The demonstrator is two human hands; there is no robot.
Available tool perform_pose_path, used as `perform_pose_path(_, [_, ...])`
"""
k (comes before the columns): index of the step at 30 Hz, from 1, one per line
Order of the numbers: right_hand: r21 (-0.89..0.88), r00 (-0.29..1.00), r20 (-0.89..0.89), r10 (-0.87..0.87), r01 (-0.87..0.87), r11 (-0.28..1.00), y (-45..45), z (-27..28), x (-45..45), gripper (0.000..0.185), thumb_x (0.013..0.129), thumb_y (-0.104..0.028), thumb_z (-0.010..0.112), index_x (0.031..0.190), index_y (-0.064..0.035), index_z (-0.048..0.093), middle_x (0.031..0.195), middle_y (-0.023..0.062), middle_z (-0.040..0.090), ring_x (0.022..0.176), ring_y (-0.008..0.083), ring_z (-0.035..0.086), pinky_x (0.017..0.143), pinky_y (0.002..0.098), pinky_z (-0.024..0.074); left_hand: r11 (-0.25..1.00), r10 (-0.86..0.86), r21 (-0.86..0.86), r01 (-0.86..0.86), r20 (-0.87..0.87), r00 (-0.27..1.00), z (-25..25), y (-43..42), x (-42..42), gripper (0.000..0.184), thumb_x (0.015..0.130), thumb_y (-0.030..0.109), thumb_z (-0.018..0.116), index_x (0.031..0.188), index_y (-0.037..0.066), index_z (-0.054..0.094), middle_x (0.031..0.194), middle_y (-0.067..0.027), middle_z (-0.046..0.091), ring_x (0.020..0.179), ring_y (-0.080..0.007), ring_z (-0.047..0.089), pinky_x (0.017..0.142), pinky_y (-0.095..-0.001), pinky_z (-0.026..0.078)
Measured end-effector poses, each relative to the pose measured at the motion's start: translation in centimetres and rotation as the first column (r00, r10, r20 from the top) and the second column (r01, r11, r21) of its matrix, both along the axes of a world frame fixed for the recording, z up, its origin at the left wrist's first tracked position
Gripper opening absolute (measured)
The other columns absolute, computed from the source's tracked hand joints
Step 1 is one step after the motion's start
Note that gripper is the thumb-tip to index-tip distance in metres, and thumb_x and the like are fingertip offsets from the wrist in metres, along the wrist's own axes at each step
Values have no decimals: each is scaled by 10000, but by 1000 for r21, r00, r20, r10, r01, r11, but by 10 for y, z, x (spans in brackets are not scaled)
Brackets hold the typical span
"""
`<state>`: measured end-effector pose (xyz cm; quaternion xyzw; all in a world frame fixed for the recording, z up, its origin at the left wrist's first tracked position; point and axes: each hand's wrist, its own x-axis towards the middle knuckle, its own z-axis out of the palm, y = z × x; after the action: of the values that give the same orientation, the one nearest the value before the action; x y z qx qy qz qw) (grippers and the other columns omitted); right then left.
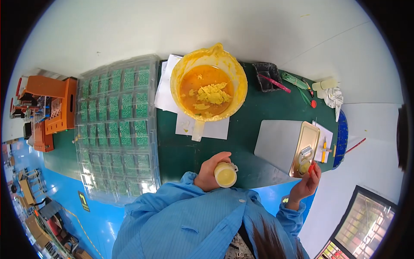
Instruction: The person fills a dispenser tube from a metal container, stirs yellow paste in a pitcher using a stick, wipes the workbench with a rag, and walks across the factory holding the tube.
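My left hand point(211, 172) is wrapped round a small cup point(225, 176) with pale yellow contents, close to my body at the table's front edge. My right hand point(307, 185) has its fingers pinched on a small red stick-like item point(312, 167), whose kind is too small to make out. That item is at the gold-coloured top of a rectangular metal can point(280, 140), beside the can's handle and round opening. Beyond my left hand stands a yellow-smeared plastic pitcher point(174, 82), holding orange-yellow liquid with thick yellow lumps.
Clear trays point(153, 129) of green circuit boards cover the left of the green table point(183, 155). Paper lies under the pitcher. A black tray point(266, 71), green ties point(295, 80) and a crumpled tissue point(333, 98) lie behind the can. A blue bin point(342, 138) stands to the right.
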<state>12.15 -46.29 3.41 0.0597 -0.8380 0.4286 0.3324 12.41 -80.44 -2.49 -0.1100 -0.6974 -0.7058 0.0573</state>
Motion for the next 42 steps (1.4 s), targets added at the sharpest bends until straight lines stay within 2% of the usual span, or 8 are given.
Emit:
perform_pose_path(4, [102, 995, 95, 32, -41, 994, 0, 39, 1, 279, 1040, -141, 484, 1258, -36, 621, 1349, 169, 542, 1334, 335, 453, 1137, 464, 336, 998, -49, -47, 50, 14, 999, 1, -5, -9, 709, 733, 50, 836, 1335, 31, 463, 1023, -119, 685, 905, -243, 687, 803, -343, 551])
perform_pose_path(8, [-390, 994, 96, -53, 86, 917, 41, 81, -32, 311, 1052, -174, 467, 1210, 39, 631, 1306, 157, 565, 1277, 262, 498, 1100, 398, 354, 996, -22, -90, 20, -20, 1000, 0, -9, -14, 701, 725, 70, 847, 1317, 34, 473, 1040, -115, 689, 940, -238, 685, 858, -347, 539])
perform_pose_path(10, [-161, 933, 346, -93, 157, 974, 90, 90, -73, 241, 1031, -106, 517, 1177, 34, 648, 1201, 123, 624, 1144, 228, 575, 1023, 345, 426, 996, -13, -87, 11, -19, 1000, -7, -10, -11, 690, 726, 83, 851, 1304, 36, 479, 1050, -115, 691, 956, -235, 684, 891, -351, 531])
perform_pose_path(14, [530, 848, 518, 110, -419, 737, 94, 73, -213, 285, 896, -92, 709, 1176, -51, 676, 1163, 105, 666, 1036, 240, 632, 924, 343, 487, 994, 35, -100, -34, 8, 999, -20, -5, 0, 684, 735, 77, 842, 1300, 35, 459, 1061, -113, 693, 964, -229, 681, 912, -356, 522])
perform_pose_path(20, [225, 582, 802, 131, -499, 837, 105, -51, -333, 657, 886, -410, 744, 1416, -104, 506, 1200, 154, 654, 1085, 251, 635, 935, 379, 508, 910, 276, -315, -271, -28, 961, -4, 13, 14, 594, 734, 70, 806, 1254, 64, 519, 1073, -74, 674, 990, -215, 646, 921, -339, 499])
perform_pose_path(23, [-26, 458, 817, 351, -579, 815, 129, -85, -350, 502, 905, -415, 723, 1265, -80, 626, 1077, 124, 700, 1005, 222, 667, 897, 356, 525, 813, 290, -494, -310, -118, 950, -13, 16, 23, 464, 743, 56, 783, 1175, 91, 614, 1157, -60, 622, 1105, -220, 594, 999, -333, 444])
perform_pose_path(32, [395, 566, 742, -359, 63, 916, 263, -131, -177, 308, 873, -380, 715, 878, -73, 745, 818, 113, 726, 768, 269, 698, 698, 383, 539, 871, 150, -479, -111, 44, 988, 4, 39, 15, 815, 732, -38, 772, 1410, 32, 326, 1156, -101, 618, 1004, -224, 640, 924, -359, 507])
perform_pose_path(42, [447, 546, 628, -554, 330, 831, 313, -163, -156, 265, 856, -334, 711, 966, -97, 755, 936, 106, 748, 886, 302, 706, 789, 417, 545, 823, 88, -566, -51, 37, 995, 12, 56, 26, 894, 735, -75, 753, 1450, 45, 230, 1133, -132, 632, 998, -233, 646, 916, -367, 516])
